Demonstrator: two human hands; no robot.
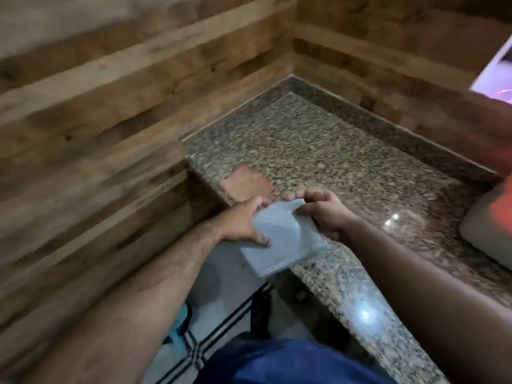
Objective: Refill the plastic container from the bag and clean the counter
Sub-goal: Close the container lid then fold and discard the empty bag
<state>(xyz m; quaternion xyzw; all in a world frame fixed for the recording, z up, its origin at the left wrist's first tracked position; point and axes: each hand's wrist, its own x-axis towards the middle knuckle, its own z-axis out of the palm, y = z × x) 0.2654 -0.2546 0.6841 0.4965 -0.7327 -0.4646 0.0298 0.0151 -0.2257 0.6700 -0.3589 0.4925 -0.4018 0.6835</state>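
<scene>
A clear square plastic container [282, 245] is held over the front edge of the speckled granite counter [332, 162]. My left hand [243, 223] grips its left side, thumb on the near face. My right hand [324, 214] pinches its upper right corner, fingers curled at the rim. Just beyond my hands a reddish-brown flat patch [245, 185], perhaps a cloth or a spill, lies on the counter; blur hides which. A white bag with orange print [490, 225] sits at the counter's right edge, partly cut off.
Wood-look walls [110, 120] enclose the counter on the left and at the back. A bright white object [496, 76] shows at the upper right. Below the counter edge are a striped floor mat [205, 342] and my blue shorts [291, 361].
</scene>
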